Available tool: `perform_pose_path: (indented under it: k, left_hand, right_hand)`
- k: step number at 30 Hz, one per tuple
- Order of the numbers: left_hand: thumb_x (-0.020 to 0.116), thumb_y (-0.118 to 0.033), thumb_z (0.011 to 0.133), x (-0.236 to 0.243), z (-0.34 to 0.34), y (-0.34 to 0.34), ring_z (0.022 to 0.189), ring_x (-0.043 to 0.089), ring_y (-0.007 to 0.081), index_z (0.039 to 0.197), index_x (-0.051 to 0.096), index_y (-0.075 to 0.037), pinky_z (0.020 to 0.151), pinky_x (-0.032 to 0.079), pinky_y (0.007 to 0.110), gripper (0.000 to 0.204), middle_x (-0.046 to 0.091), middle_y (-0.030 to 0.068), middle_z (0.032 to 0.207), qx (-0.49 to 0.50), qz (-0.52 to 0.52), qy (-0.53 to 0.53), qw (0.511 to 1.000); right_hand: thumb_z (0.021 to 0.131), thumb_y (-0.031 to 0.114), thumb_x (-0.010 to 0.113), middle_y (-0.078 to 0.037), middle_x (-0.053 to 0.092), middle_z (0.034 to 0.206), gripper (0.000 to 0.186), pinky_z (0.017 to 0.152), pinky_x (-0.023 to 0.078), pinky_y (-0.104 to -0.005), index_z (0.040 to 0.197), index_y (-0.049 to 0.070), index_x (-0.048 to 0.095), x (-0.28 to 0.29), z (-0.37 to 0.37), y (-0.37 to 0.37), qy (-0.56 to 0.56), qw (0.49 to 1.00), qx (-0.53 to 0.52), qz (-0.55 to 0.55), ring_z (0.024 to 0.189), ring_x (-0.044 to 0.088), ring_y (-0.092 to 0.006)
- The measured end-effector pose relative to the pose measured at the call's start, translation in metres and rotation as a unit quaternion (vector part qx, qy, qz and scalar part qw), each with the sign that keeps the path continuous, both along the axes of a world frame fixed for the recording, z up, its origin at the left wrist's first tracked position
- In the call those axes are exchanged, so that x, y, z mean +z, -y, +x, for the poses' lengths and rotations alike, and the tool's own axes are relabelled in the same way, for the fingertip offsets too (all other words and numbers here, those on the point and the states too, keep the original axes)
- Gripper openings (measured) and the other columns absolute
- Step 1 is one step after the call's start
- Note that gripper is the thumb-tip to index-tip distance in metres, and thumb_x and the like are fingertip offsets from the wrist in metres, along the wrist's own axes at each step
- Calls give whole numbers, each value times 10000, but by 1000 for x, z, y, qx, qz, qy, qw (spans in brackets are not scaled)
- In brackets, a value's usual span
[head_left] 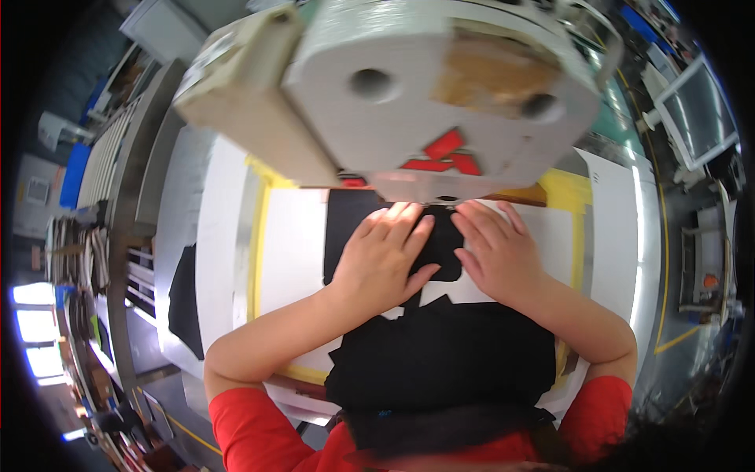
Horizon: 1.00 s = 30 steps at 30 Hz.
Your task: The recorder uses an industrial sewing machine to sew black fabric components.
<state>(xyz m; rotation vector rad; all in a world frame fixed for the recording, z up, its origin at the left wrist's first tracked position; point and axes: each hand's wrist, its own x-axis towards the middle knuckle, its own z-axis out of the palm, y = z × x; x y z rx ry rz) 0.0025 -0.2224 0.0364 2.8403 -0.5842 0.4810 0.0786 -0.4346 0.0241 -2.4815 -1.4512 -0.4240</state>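
A black piece of fabric point(446, 259) with a rounded corner lies flat on the white work surface, at the foot of a white sewing machine point(346, 110). My left hand point(379, 258) rests on the black material with fingers stretched forward and the thumb spread. On its other side, my right hand point(497, 256) lies with fingers extended, the fingertips at the fabric's right edge. Both sets of fingertips are close beneath the machine head, where a light shines on the cloth. The needle area is mostly hidden by the machine. A larger black cloth point(448, 354) is bunched between my forearms.
Yellow tape point(257, 259) borders the white work surface. Another black cloth piece point(185, 303) hangs at the table's left side. The machine's bulky head overhangs the far side. Shelving with stacked material point(79, 256) stands at the left, a monitor-like panel point(696, 110) at the far right.
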Motion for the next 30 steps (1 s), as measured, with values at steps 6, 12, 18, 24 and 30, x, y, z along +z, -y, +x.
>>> perform_pose_path:
  k: [6, 12, 18, 24, 30]
  left_hand:
    - [648, -407, 845, -10, -5, -4, 1225, 474, 289, 1247, 554, -26, 1052, 354, 413, 562, 504, 166, 1333, 6, -15, 17, 1000]
    - [617, -430, 865, -15, -6, -3, 1237, 472, 306, 1249, 544, 4, 1046, 351, 412, 584, 491, 183, 1354, 9, -11, 24, 1000]
    - [618, -416, 864, -15, -5, 0, 1220, 482, 311, 1242, 547, 7, 1039, 368, 412, 572, 487, 183, 1347, 10, -16, 26, 999]
    - [621, -391, 860, -11, -6, 3, 1224, 481, 318, 1240, 552, 0, 1040, 378, 410, 549, 495, 181, 1326, 23, -16, 20, 999]
    - [621, -381, 874, -5, -7, 0, 1260, 469, 300, 1245, 547, -25, 1064, 359, 415, 520, 508, 162, 1319, 25, -26, 11, 999]
  right_hand:
    - [812, 176, 666, -112, 534, 1309, 477, 1077, 332, -461, 1247, 16, 556, 1, -2, -1, -23, 999, 29, 13, 1266, 484, -258]
    - [820, 149, 653, -126, 534, 1303, 470, 1066, 338, -465, 1254, 8, 544, 5, -2, -1, -33, 999, 30, 18, 1249, 493, -279]
    - [825, 141, 644, -130, 529, 1316, 446, 1062, 346, -467, 1240, 9, 549, 5, 0, 2, -23, 999, 37, 22, 1232, 501, -286]
    - [802, 120, 648, -139, 535, 1282, 445, 1031, 374, -474, 1219, 5, 548, 11, 1, -1, -35, 997, 58, 35, 1161, 527, -308]
    - [791, 103, 650, -138, 529, 1275, 435, 1022, 378, -481, 1205, 12, 553, 13, 2, 2, -32, 996, 59, 50, 1150, 529, -320]
